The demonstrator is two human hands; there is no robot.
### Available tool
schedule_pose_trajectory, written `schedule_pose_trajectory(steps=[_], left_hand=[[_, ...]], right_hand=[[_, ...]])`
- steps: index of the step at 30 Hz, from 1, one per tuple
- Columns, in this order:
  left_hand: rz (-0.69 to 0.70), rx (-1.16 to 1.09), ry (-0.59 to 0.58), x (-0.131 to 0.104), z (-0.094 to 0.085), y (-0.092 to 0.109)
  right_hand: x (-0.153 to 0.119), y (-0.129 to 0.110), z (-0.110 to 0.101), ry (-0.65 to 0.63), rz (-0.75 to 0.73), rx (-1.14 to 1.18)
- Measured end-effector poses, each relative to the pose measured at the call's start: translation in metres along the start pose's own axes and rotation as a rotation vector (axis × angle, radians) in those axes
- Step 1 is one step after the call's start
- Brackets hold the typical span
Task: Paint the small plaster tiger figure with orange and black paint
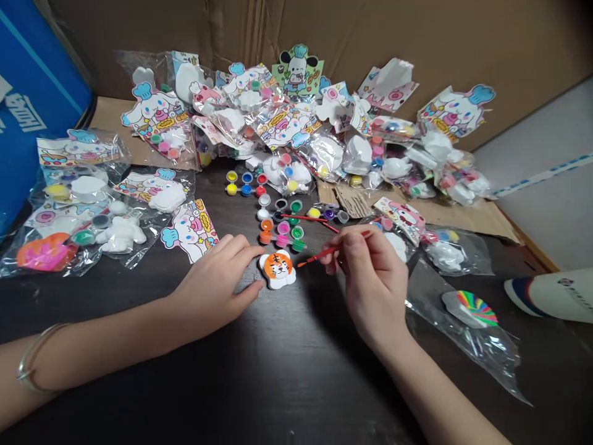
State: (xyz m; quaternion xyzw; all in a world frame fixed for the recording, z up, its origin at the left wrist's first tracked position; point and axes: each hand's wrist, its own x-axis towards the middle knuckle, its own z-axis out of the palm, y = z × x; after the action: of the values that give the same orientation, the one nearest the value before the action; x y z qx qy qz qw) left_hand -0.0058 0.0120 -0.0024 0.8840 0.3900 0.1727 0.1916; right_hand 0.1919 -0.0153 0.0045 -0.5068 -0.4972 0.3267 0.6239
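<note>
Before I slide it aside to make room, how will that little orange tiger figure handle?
The tiger figure lies flat on the dark table, so it should slide, not roll. It looks like stiff plaster, probably chippable. Its orange coat may be wet, since the right hand holds a brush beside it.

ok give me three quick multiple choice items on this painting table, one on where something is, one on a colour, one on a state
1. Where does the tiger figure lie?
A. on the dark table, between the two hands
B. inside a sealed bag
C. on the blue box

2. What colour is the handle of the brush in the right hand?
A. green
B. red
C. white

3. What is the left hand doing?
A. holding a paint pot
B. raised off the table
C. resting flat on the table, fingertips beside the tiger figure

Answers:
1 A, it sits bare on the dark tabletop between the hands.
2 B, the thin handle shows red from the fingers to the tip.
3 C, the palm faces down and nothing is in its grip.
</note>
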Motion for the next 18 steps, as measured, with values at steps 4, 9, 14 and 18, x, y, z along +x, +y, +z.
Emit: schedule_pose_trajectory(steps=[4, 9, 14, 18], left_hand=[[-0.011, -0.003, -0.006, 0.0013, -0.0003, 0.0011], [0.012, -0.012, 0.030, 0.0013, 0.0032, 0.0000], [0.057, -0.036, 0.104, -0.0008, 0.0079, -0.0027], [0.068, -0.029, 0.112, -0.0023, 0.0089, -0.0034]], right_hand=[[0.0008, -0.0001, 0.0012, -0.043, -0.026, -0.043], [-0.0027, 0.0009, 0.0035, -0.151, -0.078, -0.094], [-0.0067, 0.0032, 0.0034, -0.193, -0.158, -0.201], [-0.0074, 0.0037, 0.0033, -0.225, -0.181, -0.252]])
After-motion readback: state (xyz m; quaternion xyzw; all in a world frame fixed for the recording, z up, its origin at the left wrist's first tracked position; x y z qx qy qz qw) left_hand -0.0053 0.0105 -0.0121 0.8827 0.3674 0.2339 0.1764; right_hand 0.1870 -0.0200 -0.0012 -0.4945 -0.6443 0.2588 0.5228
